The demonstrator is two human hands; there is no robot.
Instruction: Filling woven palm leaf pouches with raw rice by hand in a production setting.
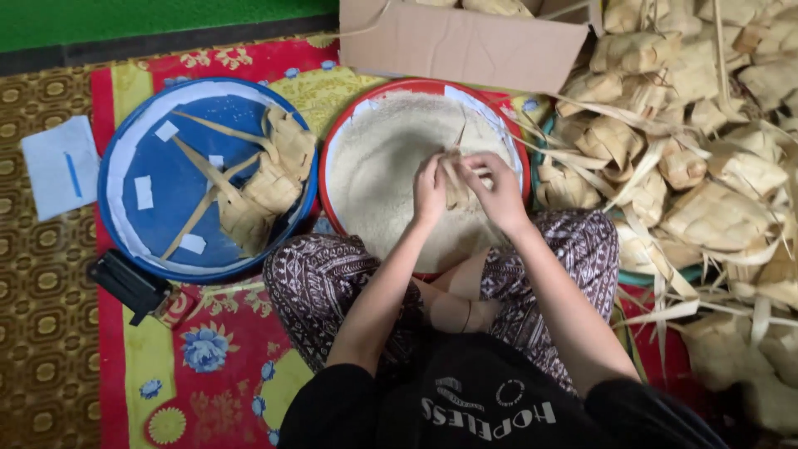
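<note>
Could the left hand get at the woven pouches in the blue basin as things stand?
Probably yes: the left hand is busy holding a woven pouch, but the pouches lie uncovered in the blue basin on that side.

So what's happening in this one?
A person sits cross-legged on a patterned mat, both hands over a red basin of white rice. The left hand and right hand hold a woven palm-leaf pouch between them. A blue basin to the left holds a few such pouches; a large heap of them lies to the right, by a cardboard box.
</note>
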